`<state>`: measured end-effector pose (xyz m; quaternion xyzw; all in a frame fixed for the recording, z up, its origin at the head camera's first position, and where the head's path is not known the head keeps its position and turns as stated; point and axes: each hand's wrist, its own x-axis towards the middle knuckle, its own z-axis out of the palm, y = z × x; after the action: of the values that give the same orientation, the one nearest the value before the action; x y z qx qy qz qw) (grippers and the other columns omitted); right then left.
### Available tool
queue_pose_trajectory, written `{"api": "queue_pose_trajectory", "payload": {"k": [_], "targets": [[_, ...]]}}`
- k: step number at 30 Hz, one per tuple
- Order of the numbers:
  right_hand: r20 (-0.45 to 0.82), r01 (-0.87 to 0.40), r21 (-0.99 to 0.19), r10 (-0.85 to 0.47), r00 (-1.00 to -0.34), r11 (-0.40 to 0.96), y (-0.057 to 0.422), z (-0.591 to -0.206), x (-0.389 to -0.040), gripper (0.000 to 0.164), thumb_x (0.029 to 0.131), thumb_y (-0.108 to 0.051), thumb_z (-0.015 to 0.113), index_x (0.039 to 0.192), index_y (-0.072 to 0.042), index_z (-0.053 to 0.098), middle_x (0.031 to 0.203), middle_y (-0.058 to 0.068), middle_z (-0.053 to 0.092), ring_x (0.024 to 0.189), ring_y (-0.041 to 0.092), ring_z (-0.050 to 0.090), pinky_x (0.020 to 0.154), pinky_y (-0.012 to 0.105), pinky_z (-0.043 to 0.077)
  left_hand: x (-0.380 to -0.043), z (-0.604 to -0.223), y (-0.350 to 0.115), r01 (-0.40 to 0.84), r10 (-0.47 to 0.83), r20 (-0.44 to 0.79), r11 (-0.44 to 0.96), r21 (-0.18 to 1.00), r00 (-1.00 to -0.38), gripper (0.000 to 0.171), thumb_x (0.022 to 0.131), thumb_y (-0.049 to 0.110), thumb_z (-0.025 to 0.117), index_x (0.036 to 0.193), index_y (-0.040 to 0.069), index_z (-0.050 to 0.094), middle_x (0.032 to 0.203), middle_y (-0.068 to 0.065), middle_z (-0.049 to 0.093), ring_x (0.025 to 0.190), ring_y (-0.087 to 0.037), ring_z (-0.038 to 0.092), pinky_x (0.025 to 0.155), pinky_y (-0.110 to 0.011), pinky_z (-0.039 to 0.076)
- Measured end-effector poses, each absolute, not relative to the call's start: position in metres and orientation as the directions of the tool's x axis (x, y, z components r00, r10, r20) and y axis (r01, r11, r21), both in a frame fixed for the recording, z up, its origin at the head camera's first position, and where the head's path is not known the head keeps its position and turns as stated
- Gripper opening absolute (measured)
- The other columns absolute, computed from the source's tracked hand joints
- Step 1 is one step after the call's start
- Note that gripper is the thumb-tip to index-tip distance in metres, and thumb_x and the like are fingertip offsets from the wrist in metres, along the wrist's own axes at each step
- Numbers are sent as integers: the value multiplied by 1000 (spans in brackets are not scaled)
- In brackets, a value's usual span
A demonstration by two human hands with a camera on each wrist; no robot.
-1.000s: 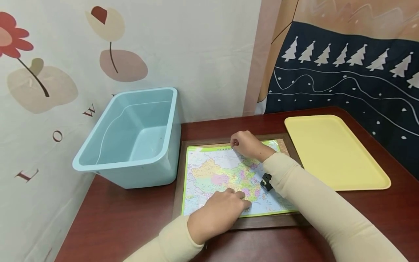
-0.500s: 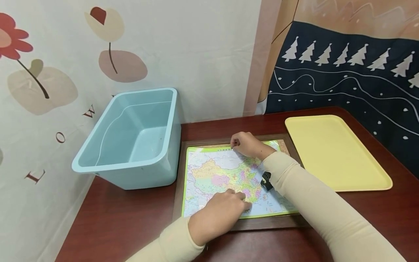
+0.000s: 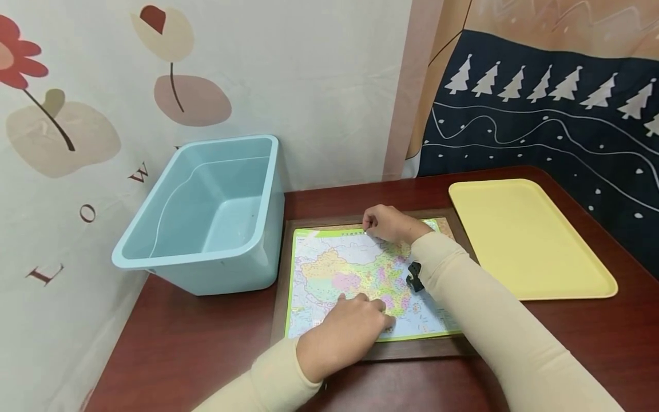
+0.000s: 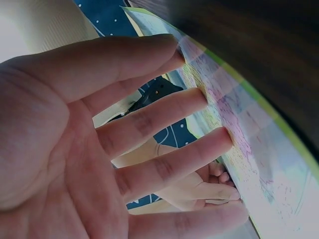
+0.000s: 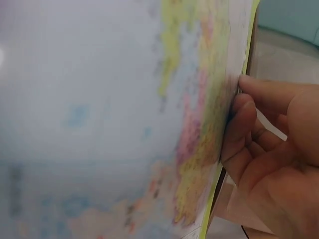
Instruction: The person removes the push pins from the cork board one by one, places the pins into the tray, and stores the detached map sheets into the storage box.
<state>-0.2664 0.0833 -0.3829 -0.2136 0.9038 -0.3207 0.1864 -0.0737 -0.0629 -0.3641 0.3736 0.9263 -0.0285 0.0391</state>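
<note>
A map with a green border lies on a wood-framed cork board on the table. My left hand rests on its lower part with straight, spread fingertips, seen closely in the left wrist view with the palm lifted off the sheet. At the map's top edge, my right hand pinches a tiny thing between thumb and forefinger, against the sheet. Most of that thing is hidden; it looks pin-like. In the right wrist view the right fingers stay curled at the map's surface.
Left of the board stands a light blue tub with nothing visible inside. A yellow tray lies to the right. A black wrist device shows under the right sleeve. A piece of clear tape seems to sit at the map's top left.
Both hands keep nearly the same places. The right forearm and its wrist device have shifted slightly left and up, while the fingers stay at the map's top edge.
</note>
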Motion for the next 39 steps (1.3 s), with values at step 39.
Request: {"api": "queue_pose_trajectory", "payload": {"k": [39], "targets": [[-264, -290, -604, -529, -806, 743, 80, -384, -271, 5, 104, -4, 58, 102, -8, 58, 96, 9, 56, 89, 23, 54, 78, 33, 47, -74, -371, -62, 719, 719, -42, 690, -85, -694, 20, 93, 13, 72, 101, 29, 80, 91, 4, 66, 75, -19, 58, 58, -40, 58]]}}
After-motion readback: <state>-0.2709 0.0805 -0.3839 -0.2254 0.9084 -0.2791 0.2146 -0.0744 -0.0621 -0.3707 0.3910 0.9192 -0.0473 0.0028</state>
